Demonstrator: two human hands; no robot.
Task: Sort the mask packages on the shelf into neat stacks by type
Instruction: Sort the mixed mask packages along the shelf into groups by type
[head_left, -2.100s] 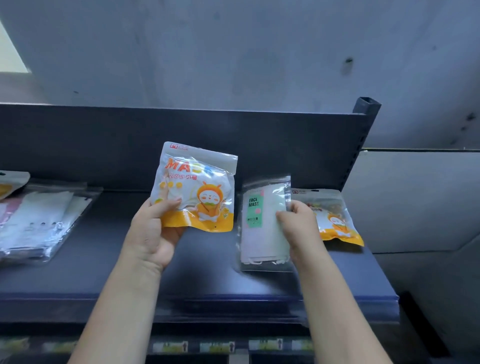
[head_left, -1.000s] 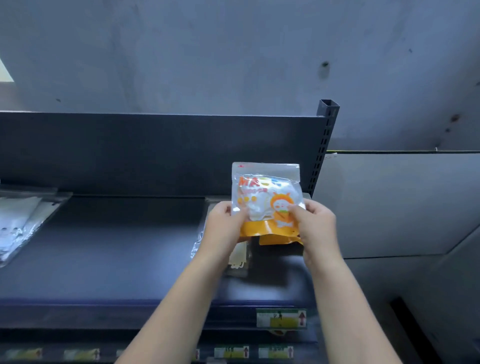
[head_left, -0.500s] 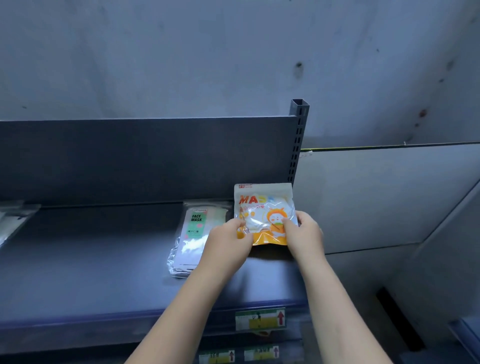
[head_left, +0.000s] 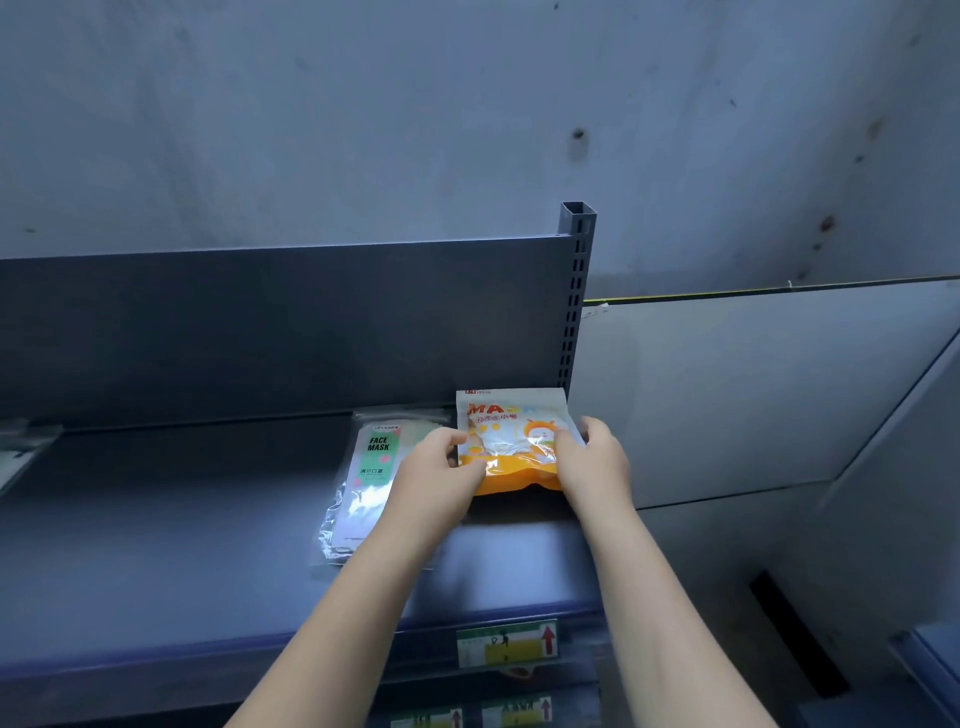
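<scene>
A person's two bare forearms reach forward onto a dark grey shelf (head_left: 156, 545) seen from a head-worn camera. Both hands hold an orange pack (head_left: 511, 441) of masks that lies at the shelf's back right corner, its top edge against the back panel (head_left: 260, 332) and its right side by the slotted upright post (head_left: 575, 291). The pack has a white top, an orange bottom band, a cartoon figure and the letters "MA" showing.

The left hand (head_left: 441, 470) grips the pack's left edge, thumb on top and fingers curled at the side. The right hand (head_left: 589, 460) grips the right edge, fingers curled over the front of the pack.

Just beside the orange pack, to its left, lies a clear pack (head_left: 369, 483) with a green label reading "FACE MASK". It is flat on the shelf, running from the back panel toward the front edge, and the left wrist covers part of its right side. Whether the two packs touch cannot be told.

At the shelf's far left edge, more clear packs (head_left: 21, 452) are partly in view. Price tags (head_left: 506, 644) sit on the front edge below the hands. A grey wall (head_left: 415, 104) rises behind.
</scene>
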